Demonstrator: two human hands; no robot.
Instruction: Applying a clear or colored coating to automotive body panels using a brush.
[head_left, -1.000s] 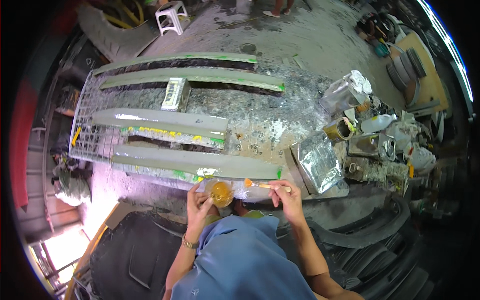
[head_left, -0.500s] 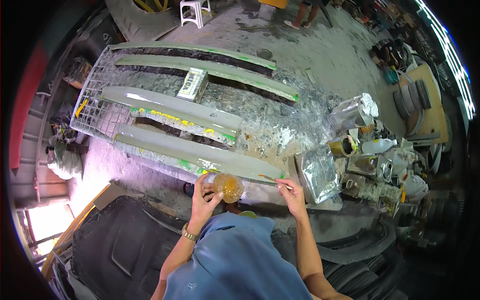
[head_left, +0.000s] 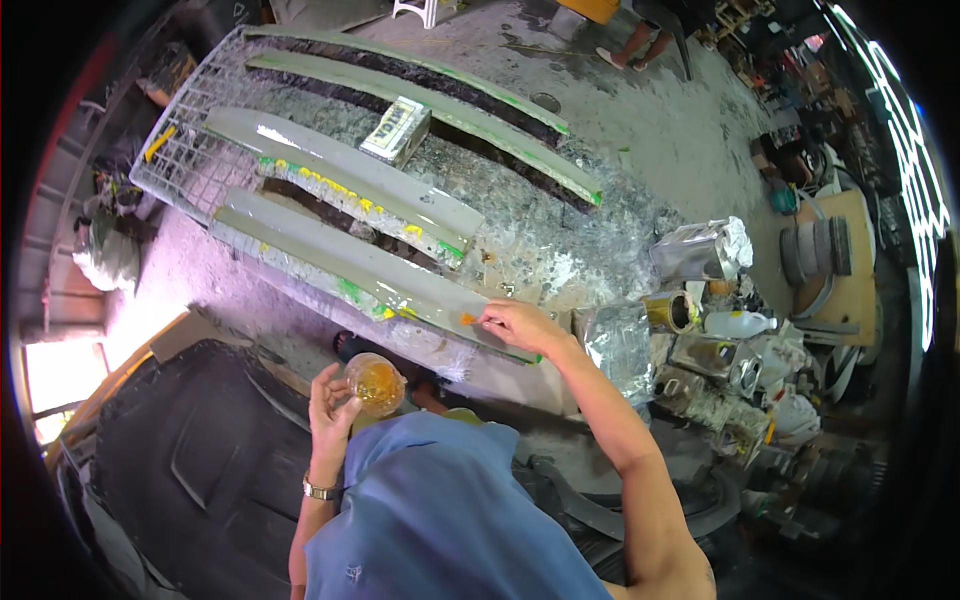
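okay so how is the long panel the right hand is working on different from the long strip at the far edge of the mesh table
The near grey panel is wide, pale and glossy, with yellow and green tape along its edge; the far strip is narrower, duller and greenish. The right hand touches the near grey panel's end, where an orange dab shows; nothing touches the far strip. The left hand holds a clear cup of orange liquid, off both. Both pieces lie flat, roughly parallel, on the mesh table.

Four long panels (head_left: 370, 265), one cup (head_left: 377, 384)
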